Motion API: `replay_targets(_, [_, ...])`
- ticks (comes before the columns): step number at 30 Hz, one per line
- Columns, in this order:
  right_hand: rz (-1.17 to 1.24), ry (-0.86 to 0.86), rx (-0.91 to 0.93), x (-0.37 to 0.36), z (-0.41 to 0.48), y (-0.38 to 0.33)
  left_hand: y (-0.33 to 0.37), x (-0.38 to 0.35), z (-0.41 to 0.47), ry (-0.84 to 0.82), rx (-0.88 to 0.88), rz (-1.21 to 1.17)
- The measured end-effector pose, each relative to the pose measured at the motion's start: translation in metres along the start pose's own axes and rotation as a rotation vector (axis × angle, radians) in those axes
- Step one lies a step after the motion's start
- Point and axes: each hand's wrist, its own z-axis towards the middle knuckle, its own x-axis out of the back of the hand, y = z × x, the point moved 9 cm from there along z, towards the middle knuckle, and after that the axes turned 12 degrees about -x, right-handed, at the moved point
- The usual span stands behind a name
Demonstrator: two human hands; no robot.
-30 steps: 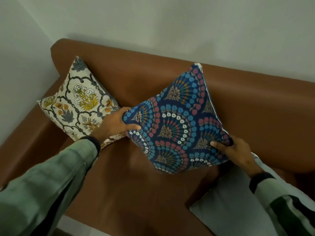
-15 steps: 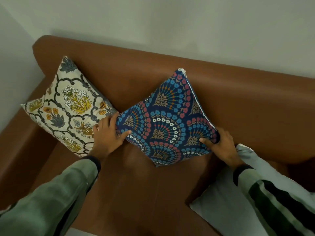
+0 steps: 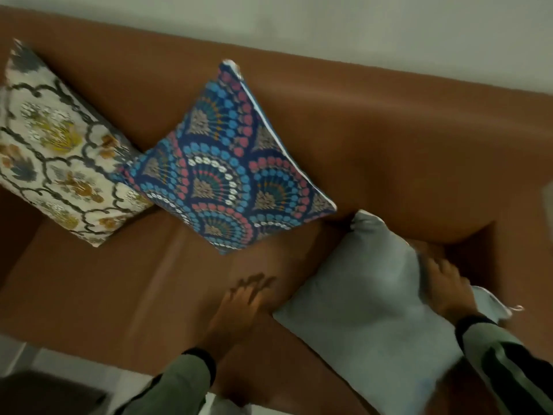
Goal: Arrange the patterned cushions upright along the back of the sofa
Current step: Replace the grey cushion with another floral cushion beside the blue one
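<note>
A blue fan-patterned cushion (image 3: 230, 172) leans on one corner against the back of the brown sofa (image 3: 389, 121), free of both hands. Left of it a cream floral cushion (image 3: 57, 151) stands the same way, and their corners touch. A plain grey cushion (image 3: 371, 310) lies flat on the seat at the right. My right hand (image 3: 446, 289) rests on the grey cushion's right edge; whether it grips is blurred. My left hand (image 3: 236, 313) hovers over the seat, fingers apart and empty, just left of the grey cushion.
The sofa's right armrest (image 3: 523, 265) rises beyond my right hand. Bare brown seat (image 3: 119, 289) lies in front of the two patterned cushions. A pale floor and a dark object (image 3: 51, 393) show at the lower left.
Both hands have let go of the blue cushion, which now leans on the sofa back. They moved down and right to the grey cushion. The view shifted right.
</note>
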Motion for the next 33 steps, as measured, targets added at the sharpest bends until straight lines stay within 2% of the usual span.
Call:
replay_targets(3, [-0.225, -0.106, 0.049, -0.027, 0.016, 0.079, 0.034, -0.063, 0.011, -0.163, 0.125, -0.174])
replay_targets(6, [-0.338, -0.060, 0.220, -0.050, 0.015, 0.110, 0.051, -0.118, 0.026, -0.358, 0.241, -0.231])
replay_targets(8, [-0.352, -0.038, 0.277, -0.061, 0.013, 0.110, 0.065, -0.131, 0.038, -0.356, 0.293, -0.232])
replay_targets(9, [-0.327, -0.014, 0.295, -0.064, 0.010, 0.107, 0.071, -0.128, 0.042, -0.299, 0.306, -0.223])
replay_targets(12, [-0.107, -0.026, 0.278, -0.057, 0.004, 0.104, 0.081, -0.099, 0.045, -0.080, 0.344, -0.479])
replay_targets(15, [0.292, -0.046, 0.237, -0.018, -0.001, 0.111, 0.075, -0.054, 0.040, -0.023, 0.310, -0.732])
replay_targets(17, [0.571, -0.124, 0.177, 0.004, -0.003, 0.115, 0.066, -0.034, 0.033, -0.055, 0.353, -0.799])
replay_targets(19, [0.763, -0.173, 0.072, 0.028, -0.003, 0.115, 0.057, -0.012, 0.030, -0.049, 0.410, -0.792])
replay_targets(21, [0.898, -0.201, -0.041, 0.051, 0.003, 0.116, 0.054, 0.011, 0.035, 0.028, 0.461, -0.940])
replay_targets(24, [0.961, -0.206, -0.138, 0.082, 0.016, 0.124, 0.037, 0.062, 0.046, 0.183, 0.499, -1.022])
replay_targets(27, [0.954, -0.185, -0.118, 0.106, 0.026, 0.128, 0.035, 0.104, 0.072, 0.155, 0.435, -1.023])
replay_targets(28, [0.999, -0.192, -0.073, 0.112, 0.026, 0.125, 0.039, 0.109, 0.085, 0.124, 0.384, -1.015])
replay_targets(30, [1.124, -0.320, 0.071, 0.114, 0.020, 0.108, 0.044, 0.109, 0.114, 0.099, 0.311, -1.020])
replay_targets(31, [1.103, -0.385, 0.138, 0.109, 0.017, 0.099, 0.044, 0.104, 0.126, 0.100, 0.303, -0.996])
replay_targets(33, [0.919, -0.382, 0.211, 0.095, 0.014, 0.086, 0.041, 0.090, 0.142, 0.091, 0.332, -0.860])
